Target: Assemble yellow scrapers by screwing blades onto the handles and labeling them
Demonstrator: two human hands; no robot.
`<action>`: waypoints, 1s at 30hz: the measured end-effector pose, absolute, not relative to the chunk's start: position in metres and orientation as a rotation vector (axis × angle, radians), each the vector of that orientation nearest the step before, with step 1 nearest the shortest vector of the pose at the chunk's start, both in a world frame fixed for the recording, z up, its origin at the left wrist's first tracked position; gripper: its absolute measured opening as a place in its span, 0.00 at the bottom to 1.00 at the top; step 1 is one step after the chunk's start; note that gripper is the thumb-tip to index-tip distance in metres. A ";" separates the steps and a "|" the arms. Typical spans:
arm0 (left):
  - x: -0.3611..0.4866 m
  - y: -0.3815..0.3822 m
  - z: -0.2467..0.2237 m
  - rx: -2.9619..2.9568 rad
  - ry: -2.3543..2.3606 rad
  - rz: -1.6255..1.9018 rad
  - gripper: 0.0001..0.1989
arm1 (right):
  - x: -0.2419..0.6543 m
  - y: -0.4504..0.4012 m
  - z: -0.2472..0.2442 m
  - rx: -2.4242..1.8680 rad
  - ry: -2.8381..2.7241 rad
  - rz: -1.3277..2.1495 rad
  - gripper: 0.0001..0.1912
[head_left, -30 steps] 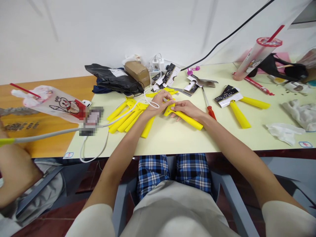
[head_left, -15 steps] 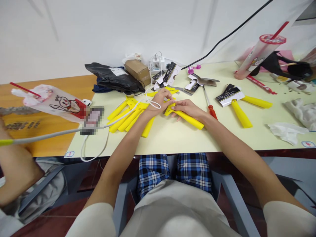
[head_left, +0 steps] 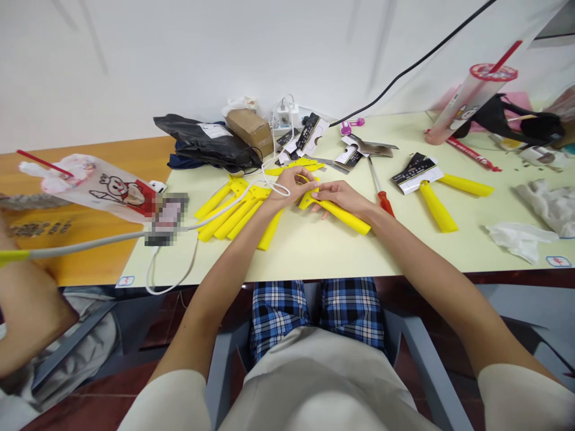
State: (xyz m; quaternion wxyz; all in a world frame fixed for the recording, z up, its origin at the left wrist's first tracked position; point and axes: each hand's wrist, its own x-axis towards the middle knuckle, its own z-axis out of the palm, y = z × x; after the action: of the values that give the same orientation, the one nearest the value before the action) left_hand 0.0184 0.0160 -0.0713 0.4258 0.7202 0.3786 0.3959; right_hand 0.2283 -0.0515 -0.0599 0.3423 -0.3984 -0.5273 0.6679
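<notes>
My right hand (head_left: 338,196) is closed around the head end of a yellow scraper handle (head_left: 345,216), whose long grip points down to the right. At the same head, my left hand (head_left: 294,184) has its fingers bent and pinched; anything small between them is hidden. Several more yellow scraper handles (head_left: 218,222) lie fanned out left of my hands, partly under my left wrist. Behind my fingers are yellow plastic pieces (head_left: 302,163) and a flat metal blade (head_left: 340,168). A screwdriver with a red handle (head_left: 385,203) lies just right of my right hand.
Two carded scrapers (head_left: 435,203) lie to the right, near crumpled tissue (head_left: 521,238). Blades with card sleeves (head_left: 312,134), a black plastic bag (head_left: 209,143) and a cardboard box (head_left: 251,129) lie behind. Drink cups (head_left: 119,190) stand at both sides. A white cable (head_left: 233,203) crosses my left wrist.
Both hands stay at the head of the scraper handle with almost no movement. The whole view has shifted very slightly.
</notes>
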 end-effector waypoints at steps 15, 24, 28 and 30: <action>0.020 0.027 -0.070 1.481 0.928 1.152 0.14 | 0.223 -0.045 -0.060 -1.007 -1.021 1.654 0.02; 0.050 -0.019 -0.045 1.089 0.861 1.322 0.12 | 0.230 -0.036 -0.055 -1.002 -0.628 1.421 0.07; 0.095 -0.033 -0.047 0.723 0.821 1.422 0.10 | 0.231 -0.033 -0.060 -0.974 -0.603 1.381 0.11; 0.115 -0.031 -0.050 0.639 0.781 1.367 0.13 | 0.232 -0.032 -0.064 -0.981 -0.624 1.341 0.14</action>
State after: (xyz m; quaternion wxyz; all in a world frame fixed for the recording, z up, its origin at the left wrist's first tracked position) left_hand 0.1154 -0.0307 -0.0495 0.6604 0.2823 0.3454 0.6040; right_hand 0.2322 -0.0318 -0.0641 0.6313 -0.4287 -0.2728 0.5859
